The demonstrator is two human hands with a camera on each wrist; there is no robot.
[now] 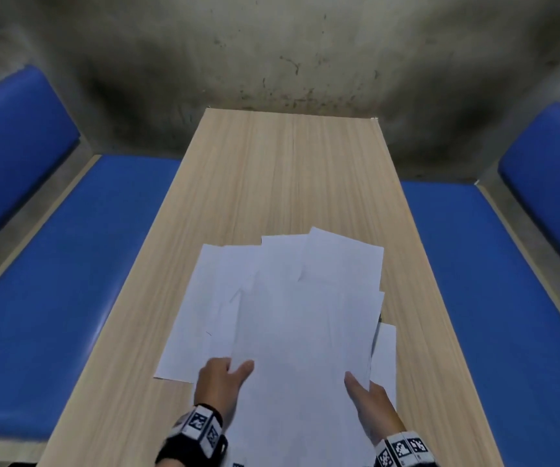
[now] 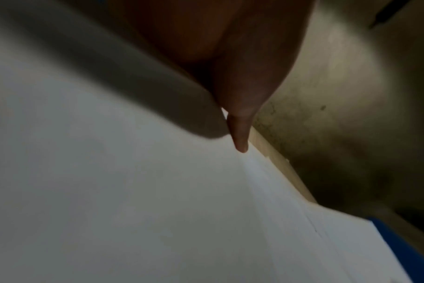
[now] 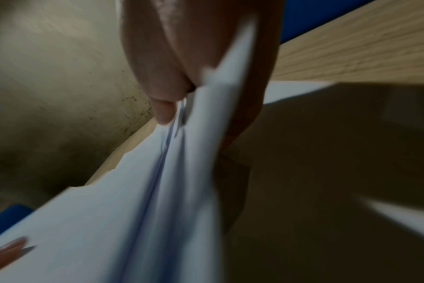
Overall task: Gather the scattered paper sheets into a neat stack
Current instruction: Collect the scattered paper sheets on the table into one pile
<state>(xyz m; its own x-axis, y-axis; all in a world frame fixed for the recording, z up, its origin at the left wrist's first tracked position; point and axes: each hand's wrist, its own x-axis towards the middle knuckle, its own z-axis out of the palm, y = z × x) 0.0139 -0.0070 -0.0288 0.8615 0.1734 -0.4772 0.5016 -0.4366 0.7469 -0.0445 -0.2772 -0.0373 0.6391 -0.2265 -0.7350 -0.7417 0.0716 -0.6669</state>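
Observation:
Several white paper sheets (image 1: 298, 318) lie fanned and overlapping on the near half of the wooden table (image 1: 288, 170). My left hand (image 1: 226, 375) holds the pile's near left edge, thumb on top and fingers hidden beneath the sheets. In the left wrist view the thumb (image 2: 240, 134) presses onto the paper (image 2: 133, 191). My right hand (image 1: 364, 390) pinches the near right edge. The right wrist view shows its thumb (image 3: 165, 111) above several blurred sheets (image 3: 133, 210), with the fingers below. One sheet (image 1: 384, 352) sticks out to the right, under the held pile.
Blue padded benches run along the table's left side (image 1: 63, 264) and right side (image 1: 490, 281), each with a blue backrest. A stained concrete wall (image 1: 271, 45) stands past the table's far end. The far half of the tabletop is bare wood.

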